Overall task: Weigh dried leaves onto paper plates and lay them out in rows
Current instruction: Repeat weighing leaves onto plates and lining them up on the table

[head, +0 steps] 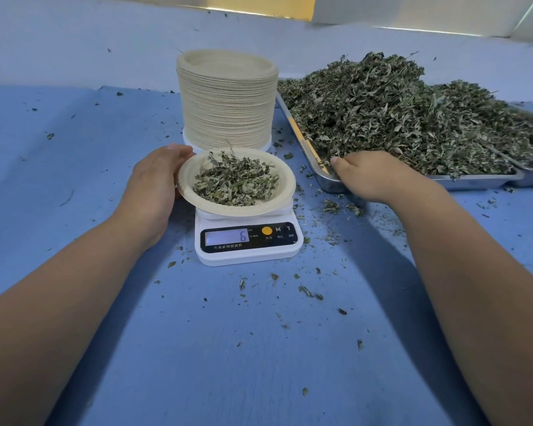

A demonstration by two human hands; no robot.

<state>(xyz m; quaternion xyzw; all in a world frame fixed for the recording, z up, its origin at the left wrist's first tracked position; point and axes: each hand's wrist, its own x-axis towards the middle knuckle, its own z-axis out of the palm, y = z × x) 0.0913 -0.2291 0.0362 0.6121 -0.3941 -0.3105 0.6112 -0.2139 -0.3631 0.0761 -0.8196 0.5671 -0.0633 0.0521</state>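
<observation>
Blue table point(74, 179) carries the scale point(246, 241), where my left hand point(154, 182) curls its fingers round the rim of the leaf-filled paper plate point(286, 179), while my right hand point(373, 176) reaches into the tray point(474, 179) of dried leaves point(397, 112), though I cannot tell what its fingers pinch.

Blue table point(74, 195) carrying the weighing setup.
Scale point(246, 241), plate stack point(226, 99) and metal tray point(474, 179) sitting on it; leaf crumbs point(305, 292) lying scattered around.
</observation>
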